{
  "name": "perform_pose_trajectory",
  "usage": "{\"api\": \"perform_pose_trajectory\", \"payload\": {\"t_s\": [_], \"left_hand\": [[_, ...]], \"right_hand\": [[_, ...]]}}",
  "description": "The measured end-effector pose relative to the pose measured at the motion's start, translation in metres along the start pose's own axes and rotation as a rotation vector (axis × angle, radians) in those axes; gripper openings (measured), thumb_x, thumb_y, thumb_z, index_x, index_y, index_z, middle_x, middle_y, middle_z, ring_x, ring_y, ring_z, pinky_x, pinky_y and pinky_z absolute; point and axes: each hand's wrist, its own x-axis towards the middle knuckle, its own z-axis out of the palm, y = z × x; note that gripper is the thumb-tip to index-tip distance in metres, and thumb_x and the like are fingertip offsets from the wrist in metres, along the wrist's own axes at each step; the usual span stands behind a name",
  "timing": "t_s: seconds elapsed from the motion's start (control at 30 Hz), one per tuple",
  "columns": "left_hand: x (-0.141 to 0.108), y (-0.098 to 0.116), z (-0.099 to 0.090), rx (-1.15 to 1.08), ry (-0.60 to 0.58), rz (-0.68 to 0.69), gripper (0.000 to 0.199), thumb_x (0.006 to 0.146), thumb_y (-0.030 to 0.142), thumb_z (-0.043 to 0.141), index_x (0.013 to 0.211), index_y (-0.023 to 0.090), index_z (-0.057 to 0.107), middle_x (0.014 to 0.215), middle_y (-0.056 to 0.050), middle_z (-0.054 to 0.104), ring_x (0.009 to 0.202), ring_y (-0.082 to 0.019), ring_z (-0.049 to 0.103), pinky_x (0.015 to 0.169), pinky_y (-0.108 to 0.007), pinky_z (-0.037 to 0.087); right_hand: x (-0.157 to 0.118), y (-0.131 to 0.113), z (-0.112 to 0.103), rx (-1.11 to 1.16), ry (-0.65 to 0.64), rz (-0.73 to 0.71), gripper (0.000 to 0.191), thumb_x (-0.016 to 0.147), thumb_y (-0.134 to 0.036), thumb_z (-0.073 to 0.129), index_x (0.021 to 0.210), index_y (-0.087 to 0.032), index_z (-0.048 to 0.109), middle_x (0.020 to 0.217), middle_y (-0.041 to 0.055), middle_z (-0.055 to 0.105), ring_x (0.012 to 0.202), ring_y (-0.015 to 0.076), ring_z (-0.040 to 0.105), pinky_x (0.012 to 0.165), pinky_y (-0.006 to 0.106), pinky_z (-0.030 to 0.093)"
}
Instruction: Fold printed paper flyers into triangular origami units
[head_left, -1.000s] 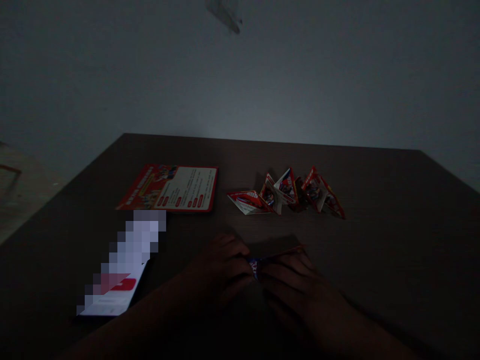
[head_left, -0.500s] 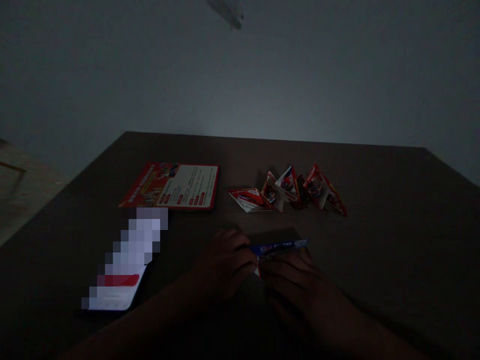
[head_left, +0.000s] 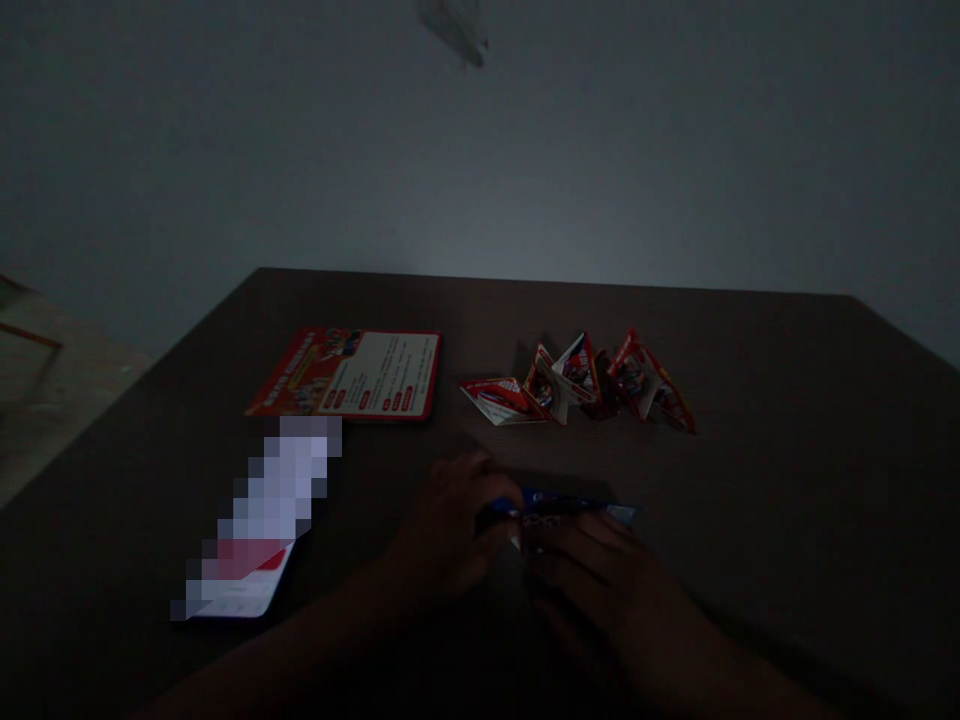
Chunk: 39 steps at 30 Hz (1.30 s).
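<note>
A folded blue piece of printed paper (head_left: 559, 502) lies near the front of the dark table, between my hands. My left hand (head_left: 457, 520) pinches its left end, with the thumb and forefinger curled round it. The fingers of my right hand (head_left: 592, 565) press together on its lower side. A small white corner shows between the two hands. Behind the hands stands a row of folded red, white and blue paper shapes (head_left: 574, 380). The room is dim, and the paper's lower part is hidden by my fingers.
A red and white printed booklet (head_left: 375, 375) lies at the left of the table (head_left: 480, 300). In front of it is a lit phone (head_left: 270, 520), its screen partly pixelated. A pale wall (head_left: 480, 170) stands behind the table.
My left thumb and forefinger have closed further round the paper's left end. The paper's right end has shifted slightly right and down. The view has moved a little.
</note>
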Motion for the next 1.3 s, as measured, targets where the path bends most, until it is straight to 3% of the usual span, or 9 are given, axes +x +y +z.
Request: {"api": "perform_pose_trajectory", "payload": {"t_s": [0.13, 0.3, 0.43, 0.63, 0.9, 1.3], "left_hand": [[0.000, 0.002, 0.001, 0.010, 0.043, -0.029, 0.025, 0.075, 0.010, 0.064, 0.096, 0.021, 0.057, 0.102, -0.004, 0.053, 0.095, -0.022, 0.050, 0.080, -0.038, 0.038], [0.000, 0.004, 0.000, 0.022, 0.058, -0.016, 0.021, 0.074, 0.009, 0.063, 0.090, 0.020, 0.055, 0.102, -0.004, 0.051, 0.095, -0.022, 0.049, 0.079, -0.038, 0.040], [-0.001, 0.002, 0.002, 0.043, 0.069, 0.008, 0.017, 0.073, 0.008, 0.063, 0.085, 0.019, 0.056, 0.104, -0.005, 0.050, 0.095, -0.022, 0.049, 0.080, -0.039, 0.040], [-0.007, -0.002, 0.008, 0.111, 0.112, 0.143, 0.005, 0.083, 0.018, 0.058, 0.088, 0.018, 0.060, 0.103, -0.006, 0.052, 0.096, -0.022, 0.049, 0.082, -0.039, 0.039], [-0.015, 0.008, 0.008, 0.346, 0.126, 0.348, 0.016, 0.089, 0.020, 0.049, 0.099, 0.015, 0.060, 0.100, -0.006, 0.063, 0.089, -0.021, 0.052, 0.081, -0.036, 0.040], [-0.026, 0.005, 0.020, 0.542, 0.077, 0.427, 0.025, 0.089, 0.016, 0.048, 0.112, 0.013, 0.056, 0.106, -0.005, 0.064, 0.090, -0.022, 0.050, 0.081, -0.038, 0.035]], "right_hand": [[-0.001, -0.003, 0.001, 0.005, 0.004, -0.006, 0.016, 0.088, -0.020, 0.052, 0.101, -0.020, 0.063, 0.102, 0.0054, 0.067, 0.088, 0.0201, 0.059, 0.082, 0.036, 0.048], [0.000, -0.004, -0.001, -0.019, 0.018, -0.017, 0.022, 0.087, -0.019, 0.053, 0.108, -0.019, 0.060, 0.123, 0.0073, 0.061, 0.101, 0.0216, 0.057, 0.087, 0.036, 0.049], [0.002, -0.005, -0.001, -0.030, -0.029, 0.029, 0.026, 0.088, -0.020, 0.053, 0.112, -0.018, 0.060, 0.126, 0.0071, 0.060, 0.104, 0.0235, 0.056, 0.087, 0.038, 0.051], [0.003, -0.006, -0.002, -0.029, 0.008, 0.057, 0.034, 0.087, -0.019, 0.055, 0.120, -0.016, 0.057, 0.122, 0.0067, 0.064, 0.103, 0.0255, 0.057, 0.088, 0.042, 0.053], [0.000, -0.003, -0.003, -0.033, 0.042, 0.115, 0.036, 0.086, -0.020, 0.057, 0.122, -0.017, 0.057, 0.122, 0.0072, 0.063, 0.105, 0.0261, 0.056, 0.089, 0.043, 0.052], [-0.001, -0.002, -0.002, -0.011, 0.023, 0.134, 0.034, 0.086, -0.020, 0.056, 0.120, -0.020, 0.058, 0.125, 0.0052, 0.062, 0.107, 0.0245, 0.056, 0.090, 0.042, 0.051]]}}
